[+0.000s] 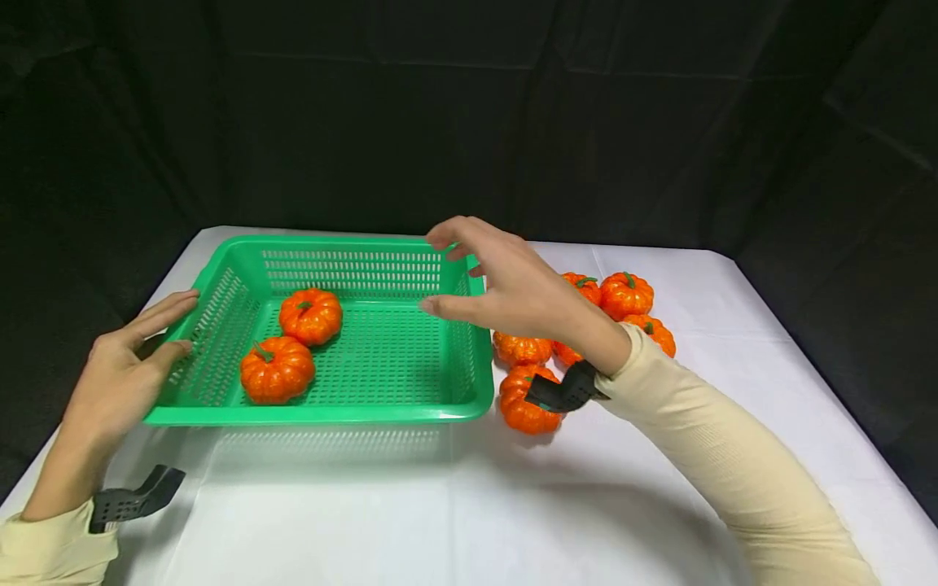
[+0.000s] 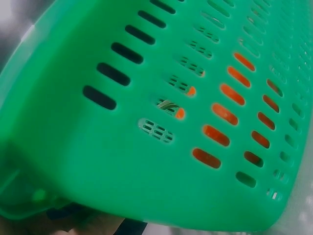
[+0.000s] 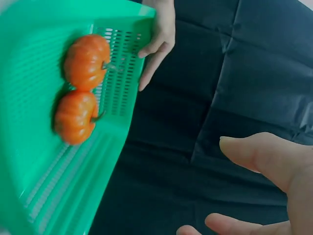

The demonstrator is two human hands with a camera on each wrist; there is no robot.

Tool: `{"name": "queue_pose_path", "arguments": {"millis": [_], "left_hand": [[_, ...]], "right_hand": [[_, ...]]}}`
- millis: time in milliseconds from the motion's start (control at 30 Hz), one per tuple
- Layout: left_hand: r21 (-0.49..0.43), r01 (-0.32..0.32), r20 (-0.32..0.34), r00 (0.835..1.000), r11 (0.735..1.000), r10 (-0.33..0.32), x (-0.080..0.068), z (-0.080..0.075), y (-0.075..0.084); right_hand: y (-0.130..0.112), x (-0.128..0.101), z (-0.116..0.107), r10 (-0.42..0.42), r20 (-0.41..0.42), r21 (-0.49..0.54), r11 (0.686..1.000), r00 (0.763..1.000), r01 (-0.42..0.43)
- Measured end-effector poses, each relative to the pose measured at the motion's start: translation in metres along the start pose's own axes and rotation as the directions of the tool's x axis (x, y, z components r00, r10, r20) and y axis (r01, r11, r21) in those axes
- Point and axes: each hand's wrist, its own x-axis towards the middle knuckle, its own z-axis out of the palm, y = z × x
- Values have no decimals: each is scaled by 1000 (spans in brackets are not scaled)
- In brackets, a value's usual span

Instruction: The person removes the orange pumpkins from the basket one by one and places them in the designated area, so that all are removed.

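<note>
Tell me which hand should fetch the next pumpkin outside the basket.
Right. The right hand is open and empty just above the loose pumpkins, while the left hand rests against the basket's far side.

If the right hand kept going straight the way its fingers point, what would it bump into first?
The right hand is open, empty, fingers pointing left above the green basket's right rim. Going straight on, it would probably pass over the basket; the farther pumpkin lies roughly in line, though lower. Depth is hard to judge.
</note>
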Motion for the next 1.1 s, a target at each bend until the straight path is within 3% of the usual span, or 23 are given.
{"name": "queue_pose_path", "arguments": {"millis": [133, 467, 600, 733, 900, 1100], "left_hand": [[-13, -21, 28, 999, 1000, 21, 0, -1, -1], [11, 3, -14, 1000, 1000, -3, 3, 3, 3], [2, -5, 5, 1000, 1000, 5, 2, 2, 3], [-5, -19, 24, 1000, 1000, 19, 2, 0, 1], [14, -14, -4, 1000, 1000, 14, 2, 2, 2], [0, -15, -36, 999, 1000, 15, 1, 2, 2]], "right_hand": [[-2, 33, 11, 46, 74, 60, 997, 996, -50], [11, 100, 57, 126, 204, 75, 987, 971, -144], [13, 119, 75, 144, 246, 51, 986, 958, -161], [17, 133, 94, 146, 298, 42, 985, 943, -166], [23, 144, 115, 176, 371, 76, 973, 912, -218], [29, 144, 130, 196, 381, 135, 955, 904, -264]]}}
